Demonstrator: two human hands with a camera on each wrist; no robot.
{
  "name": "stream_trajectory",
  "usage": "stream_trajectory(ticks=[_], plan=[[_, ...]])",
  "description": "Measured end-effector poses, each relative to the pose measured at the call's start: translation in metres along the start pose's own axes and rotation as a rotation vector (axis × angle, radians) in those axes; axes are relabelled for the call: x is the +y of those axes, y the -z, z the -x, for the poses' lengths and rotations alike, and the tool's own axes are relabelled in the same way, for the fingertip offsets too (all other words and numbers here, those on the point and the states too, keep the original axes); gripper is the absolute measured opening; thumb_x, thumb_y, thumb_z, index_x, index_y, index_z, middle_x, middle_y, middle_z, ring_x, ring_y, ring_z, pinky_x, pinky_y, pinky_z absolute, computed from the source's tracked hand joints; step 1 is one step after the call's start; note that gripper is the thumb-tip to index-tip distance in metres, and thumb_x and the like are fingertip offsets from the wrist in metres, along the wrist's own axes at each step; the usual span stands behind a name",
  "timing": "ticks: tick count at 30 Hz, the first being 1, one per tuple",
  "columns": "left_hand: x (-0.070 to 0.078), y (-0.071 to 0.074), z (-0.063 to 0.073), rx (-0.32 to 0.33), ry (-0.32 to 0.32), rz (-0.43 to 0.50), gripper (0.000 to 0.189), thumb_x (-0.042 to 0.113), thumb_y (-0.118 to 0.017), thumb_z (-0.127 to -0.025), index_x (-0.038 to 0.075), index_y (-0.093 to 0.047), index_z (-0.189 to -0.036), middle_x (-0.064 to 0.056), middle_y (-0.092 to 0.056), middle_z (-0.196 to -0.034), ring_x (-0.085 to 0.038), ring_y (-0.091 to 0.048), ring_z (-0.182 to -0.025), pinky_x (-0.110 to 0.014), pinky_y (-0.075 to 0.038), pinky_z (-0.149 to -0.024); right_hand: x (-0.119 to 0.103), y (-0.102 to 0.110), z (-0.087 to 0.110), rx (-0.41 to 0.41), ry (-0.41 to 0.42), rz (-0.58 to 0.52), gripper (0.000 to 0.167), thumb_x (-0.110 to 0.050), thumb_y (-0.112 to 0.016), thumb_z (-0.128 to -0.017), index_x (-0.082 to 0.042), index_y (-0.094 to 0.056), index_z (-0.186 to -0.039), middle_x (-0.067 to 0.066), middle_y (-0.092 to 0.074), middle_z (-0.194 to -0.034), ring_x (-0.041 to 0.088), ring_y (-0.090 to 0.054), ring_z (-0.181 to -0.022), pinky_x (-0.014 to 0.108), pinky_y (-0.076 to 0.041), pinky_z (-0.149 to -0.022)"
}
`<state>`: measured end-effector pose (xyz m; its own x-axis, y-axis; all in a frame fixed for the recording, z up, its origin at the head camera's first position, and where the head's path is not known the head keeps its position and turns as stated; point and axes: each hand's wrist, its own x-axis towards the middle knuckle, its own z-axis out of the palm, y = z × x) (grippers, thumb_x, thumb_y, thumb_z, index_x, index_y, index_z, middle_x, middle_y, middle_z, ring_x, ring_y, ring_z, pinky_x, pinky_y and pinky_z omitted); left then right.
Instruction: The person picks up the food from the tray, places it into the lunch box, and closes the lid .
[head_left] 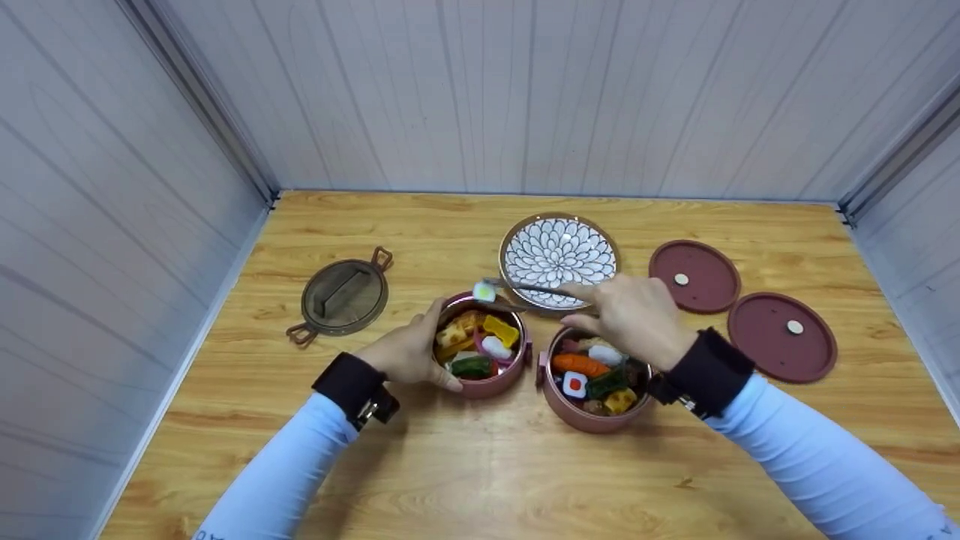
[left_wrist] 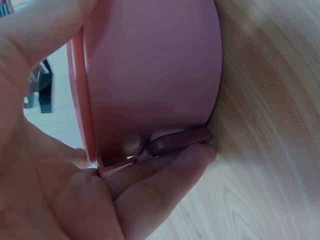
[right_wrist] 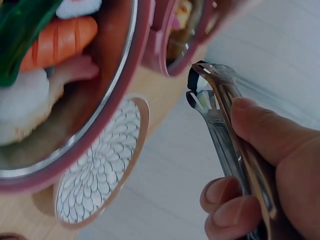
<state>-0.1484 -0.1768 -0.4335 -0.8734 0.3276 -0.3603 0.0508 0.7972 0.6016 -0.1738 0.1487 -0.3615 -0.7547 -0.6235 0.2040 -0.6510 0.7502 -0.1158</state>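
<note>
Hands, two; clock centred on the left pot, twelve toward the back wall. Left hand, at nine o'clock: thumb and fingers parted only by the left pot, gripping its side. Right hand, near three o'clock: thumb and fingers curled closely about a pair of tongs, the tips pinching a green-centred roll at twelve o'clock, by the pot's far rim.

Step in hand, as judged: carrying the roll at the left pot's rim while the left hand steadies the vessel. Next move, as judged: calls for tips well inside the rim before any easing of the squeeze.

Bench, one: wood-grained, under all vessels.

Plate, one: petal-patterned, between one and two o'clock.

Pots, two: pink, filled; the left at centre, the right pot between three and four o'clock.

Lids, three: upper maroon lid, between two and three o'clock; lower maroon lid, at three; smoky two-handled lid, between nine and ten.

Tongs, one pair: metal.

Food pieces, plainly separable: right pot, one orange carrot, one red-centred roll; left pot, one yellow piece, one white piece. Remainder overlaps; full count cannot be told.
</note>
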Motion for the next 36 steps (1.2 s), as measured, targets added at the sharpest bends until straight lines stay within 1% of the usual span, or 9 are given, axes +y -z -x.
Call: stream_trajectory(ticks=[5, 7, 11, 16, 19, 24, 33, 36], plan=[[0.000, 0.000, 0.000, 0.000, 0.002, -0.002, 0.145, 0.052, -0.091, -0.058, 0.011, 0.005, -0.159, -0.035, -0.031, -0.148, -0.048, -0.043, -0.129, -0.053, -0.033, -0.112, -0.012, -0.012, -0.003, -0.020, 0.013, 0.006, 0.046, -0.043, -0.073, -0.088, -0.020, -0.068, -0.128, -0.010, -0.022, -0.046, 0.009, -0.024, -0.040, 0.025, -0.020, -0.037], [0.000, 0.000, 0.000, -0.003, 0.002, -0.005, 0.146, 0.052, -0.091, -0.059, 0.011, 0.007, -0.159, -0.037, -0.027, -0.150, -0.049, -0.041, -0.131, -0.052, -0.031, -0.112, -0.015, -0.015, -0.004, -0.028, 0.010, 0.001, 0.046, -0.043, -0.073, -0.089, -0.020, -0.068, -0.128, -0.010, -0.023, -0.046, 0.008, -0.024, -0.040, 0.024, -0.021, -0.036], [0.001, -0.001, 0.000, -0.005, -0.004, -0.001, 0.144, 0.052, -0.090, -0.060, 0.011, 0.007, -0.159, -0.041, -0.023, -0.150, -0.051, -0.039, -0.131, -0.052, -0.031, -0.113, -0.017, -0.018, -0.005, -0.035, 0.013, 0.000, 0.045, -0.043, -0.073, -0.088, -0.021, -0.069, -0.127, -0.009, -0.026, -0.046, 0.009, -0.028, -0.041, 0.025, -0.025, -0.036], [0.001, -0.001, 0.000, -0.005, 0.001, -0.009, 0.145, 0.053, -0.090, -0.059, 0.012, 0.007, -0.159, -0.038, -0.027, -0.149, -0.051, -0.042, -0.129, -0.052, -0.033, -0.111, -0.018, -0.018, -0.005, -0.054, 0.001, -0.010, 0.045, -0.043, -0.073, -0.088, -0.021, -0.069, -0.127, -0.009, -0.024, -0.046, 0.008, -0.027, -0.040, 0.024, -0.025, -0.037], [0.000, -0.001, 0.000, -0.009, 0.007, -0.013, 0.145, 0.053, -0.090, -0.059, 0.012, 0.008, -0.159, -0.037, -0.027, -0.150, -0.050, -0.042, -0.129, -0.051, -0.033, -0.112, -0.018, -0.016, -0.005, -0.063, -0.010, -0.024, 0.045, -0.043, -0.073, -0.088, -0.020, -0.069, -0.127, -0.009, -0.023, -0.046, 0.008, -0.025, -0.040, 0.024, -0.024, -0.036], [-0.001, -0.001, 0.000, -0.002, -0.003, -0.011, 0.144, 0.052, -0.090, -0.060, 0.011, 0.006, -0.159, -0.039, -0.026, -0.149, -0.050, -0.041, -0.130, -0.052, -0.032, -0.112, -0.018, -0.015, -0.005, -0.069, -0.011, -0.024, 0.043, -0.041, -0.073, -0.089, -0.020, -0.069, -0.126, -0.009, -0.021, -0.047, 0.009, -0.024, -0.041, 0.024, -0.022, -0.037], [-0.001, 0.000, -0.001, 0.000, -0.008, 0.004, 0.144, 0.051, -0.092, -0.058, 0.013, 0.004, -0.159, -0.037, -0.029, -0.149, -0.049, -0.043, -0.129, -0.053, -0.033, -0.111, -0.024, -0.019, -0.005, -0.044, -0.007, -0.029, 0.037, -0.041, -0.072, -0.090, -0.021, -0.072, -0.121, -0.010, -0.020, -0.045, 0.008, -0.022, -0.040, 0.024, -0.022, -0.036], [0.000, 0.000, -0.001, 0.003, -0.014, 0.006, 0.143, 0.050, -0.092, -0.058, 0.014, 0.003, -0.159, -0.037, -0.032, -0.147, -0.049, -0.045, -0.127, -0.053, -0.035, -0.110, -0.028, -0.021, -0.006, -0.035, 0.010, -0.023, 0.039, -0.042, -0.074, -0.088, -0.022, -0.073, -0.121, -0.009, -0.025, -0.045, 0.009, -0.026, -0.040, 0.026, -0.023, -0.036]])
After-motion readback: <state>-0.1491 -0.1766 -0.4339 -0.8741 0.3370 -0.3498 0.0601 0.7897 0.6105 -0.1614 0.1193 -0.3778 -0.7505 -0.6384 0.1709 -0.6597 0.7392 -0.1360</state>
